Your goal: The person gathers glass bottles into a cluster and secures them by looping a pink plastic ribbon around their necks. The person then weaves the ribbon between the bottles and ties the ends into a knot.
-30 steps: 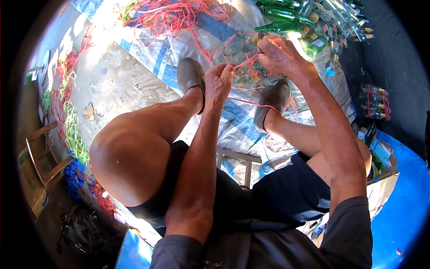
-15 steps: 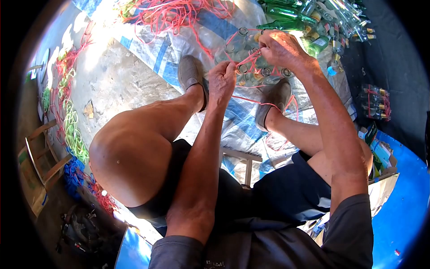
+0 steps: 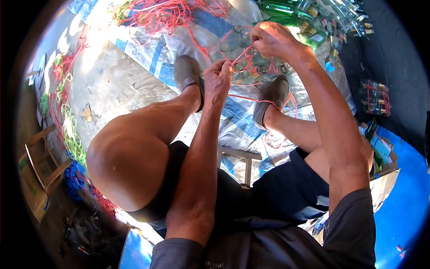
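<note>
Between my feet stands a bundle of clear glass bottles (image 3: 238,67), mouths up, with red plastic twine (image 3: 242,58) laced around their necks. My left hand (image 3: 218,80) is closed at the near left side of the bundle, pinching the twine between thumb and finger. My right hand (image 3: 274,41) is closed over the far right side of the bundle, gripping the twine. A stretch of it runs taut between both hands. Some bottle necks are hidden beneath my right hand. A loose length of twine trails by my right shoe (image 3: 273,95).
Green bottles (image 3: 280,8) and many clear ones lie at the back right. Tangled red twine (image 3: 172,15) covers the tarp (image 3: 156,49) at the back. A tied bottle bundle (image 3: 375,98) is at the right. Green twine (image 3: 71,130) and a wooden frame (image 3: 42,157) are at the left.
My right hand has moved slightly away from me and to the left, still gripping the twine. My left hand stays by the near bottle neck. The whole view has shifted a little.
</note>
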Motion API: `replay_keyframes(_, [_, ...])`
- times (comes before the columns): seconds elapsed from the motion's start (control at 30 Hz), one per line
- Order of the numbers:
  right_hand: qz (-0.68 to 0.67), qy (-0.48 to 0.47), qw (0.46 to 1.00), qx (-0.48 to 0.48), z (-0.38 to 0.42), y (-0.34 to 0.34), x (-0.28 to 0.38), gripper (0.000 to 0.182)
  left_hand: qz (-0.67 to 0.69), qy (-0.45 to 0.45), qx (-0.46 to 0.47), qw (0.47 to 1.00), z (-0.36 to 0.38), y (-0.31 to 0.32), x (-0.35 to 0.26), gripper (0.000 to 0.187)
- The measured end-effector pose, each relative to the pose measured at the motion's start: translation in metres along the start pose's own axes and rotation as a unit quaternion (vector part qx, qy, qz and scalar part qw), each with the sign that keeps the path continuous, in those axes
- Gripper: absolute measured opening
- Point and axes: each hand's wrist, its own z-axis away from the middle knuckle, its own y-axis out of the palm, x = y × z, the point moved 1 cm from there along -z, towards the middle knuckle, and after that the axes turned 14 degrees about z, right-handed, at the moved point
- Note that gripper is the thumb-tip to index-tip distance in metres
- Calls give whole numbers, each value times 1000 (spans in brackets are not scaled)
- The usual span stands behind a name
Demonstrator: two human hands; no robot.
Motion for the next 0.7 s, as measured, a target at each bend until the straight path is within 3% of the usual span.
replay_keyframes(0.07, [-11,2,999,49,-2,-8,0,14,3,-4,-3,1000,0,0,1,24])
replay_keyframes(0.2, [-110,19,993,36,0,-11,4,11,12,-7,-6,1000,-1,0,1,23])
replay_keyframes(0.33, [-82,15,994,72,-15,1,-1,11,18,-7,0,1000,-1,0,1,23])
replay_keyframes(0.5, [-52,12,998,38,-23,9,2,8,25,-5,8,1000,0,-1,1,23])
replay_keyframes(0.7, [-53,2,998,45,-25,16,4,9,-1,-56,-1,998,2,-7,-7,22])
